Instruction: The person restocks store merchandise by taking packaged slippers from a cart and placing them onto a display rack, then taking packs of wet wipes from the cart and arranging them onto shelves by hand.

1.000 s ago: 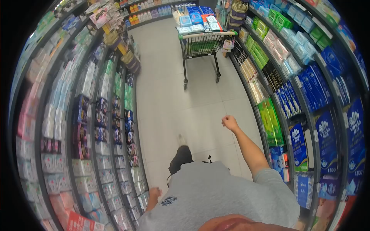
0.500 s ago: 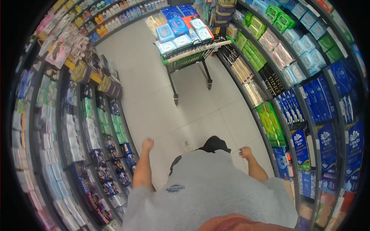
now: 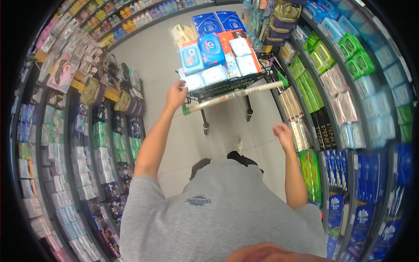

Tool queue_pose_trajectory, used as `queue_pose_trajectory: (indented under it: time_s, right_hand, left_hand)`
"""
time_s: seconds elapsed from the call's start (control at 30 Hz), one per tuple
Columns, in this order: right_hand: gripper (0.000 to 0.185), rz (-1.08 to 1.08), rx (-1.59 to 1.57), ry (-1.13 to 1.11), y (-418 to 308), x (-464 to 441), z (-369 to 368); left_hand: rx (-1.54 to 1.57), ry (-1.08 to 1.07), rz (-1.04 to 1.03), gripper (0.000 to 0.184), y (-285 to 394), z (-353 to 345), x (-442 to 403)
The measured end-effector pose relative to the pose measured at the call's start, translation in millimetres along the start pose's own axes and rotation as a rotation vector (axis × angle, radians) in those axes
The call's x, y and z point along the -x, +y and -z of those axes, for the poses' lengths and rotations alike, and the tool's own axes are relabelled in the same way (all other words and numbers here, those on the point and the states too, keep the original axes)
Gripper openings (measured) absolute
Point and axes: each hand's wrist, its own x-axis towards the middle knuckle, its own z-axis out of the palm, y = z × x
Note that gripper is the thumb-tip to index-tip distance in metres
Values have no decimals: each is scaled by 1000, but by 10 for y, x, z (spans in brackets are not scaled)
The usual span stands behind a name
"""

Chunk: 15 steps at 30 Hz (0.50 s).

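Note:
A shopping cart stands just ahead of me, its pale handle bar (image 3: 235,97) running crosswise with green ends. My left hand (image 3: 176,94) is raised beside the cart's near left corner, above the bar's left end. Its fingers are loosely bent, and whether they touch the cart's edge or a pack is unclear. Closest to it lies a white wipes pack (image 3: 193,81). Below the bar's right end, my right hand (image 3: 283,134) hangs in the air with half-curled fingers and holds nothing. Blue wipes packs (image 3: 211,49) and dark blue packages (image 3: 206,23) are piled on the cart.
Shelves of tissue and wipes packs (image 3: 340,98) line the right side. On the left, shelves hold small packaged goods (image 3: 83,163), with hanging items (image 3: 63,72) farther up. Bottles (image 3: 139,19) stand at the back. Grey tiled floor (image 3: 161,131) runs between the shelves.
The cart is now nearer to me. Both my hands have risen forward, the left up to the cart's near left corner, the right to just below the bar's right end.

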Motion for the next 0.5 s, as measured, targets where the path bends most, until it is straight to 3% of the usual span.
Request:
queue_pose_trajectory:
  time_s: [0.17, 0.3, 0.33, 0.4, 0.5]
  right_hand:
    - [23, 226, -21, -238, -1183, -1235, -770]
    - [43, 28, -129, -329, -1400, -1820, -1455]
    - [43, 16, -132, -336, -1435, -1902, -1598]
    - [65, -64, -140, -300, -1483, -2077, -1884]
    - [81, -172, -195, -329, -1449, -2348, -2195]
  left_hand:
    - [-160, -26, -32, 37, 389, -88, -951]
    - [-337, -88, -57, 43, 611, -158, -1655]
    - [-250, -120, -40, 46, 652, -177, -1814]
    - [-334, -144, -79, 48, 589, -250, -2175]
    - [-413, -251, -101, 52, 636, -347, -2672]
